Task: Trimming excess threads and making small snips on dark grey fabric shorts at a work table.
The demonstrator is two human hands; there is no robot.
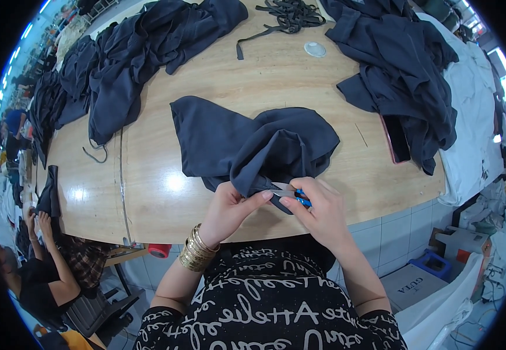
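A dark navy cloth garment (218, 137) lies bunched on the wooden table in front of me, its near edge lifted at the table's front. My left hand (229, 211), with gold bangles at the wrist, pinches that edge between thumb and fingers. My right hand (324, 213) is closed around small thread snips (284, 192) with blue handles. The blades touch or lie right beside the cloth, close to my left thumb tip. Exactly what lies between the blades is too small to make out.
More dark garments are heaped at the far left (130, 64) and right (399, 70). A phone (396, 140) lies partly under the right heap. Dark straps (291, 16) and a white disc (315, 49) lie at the back. A co-worker (49, 274) handles cloth at left; cartons (413, 286) stand below right.
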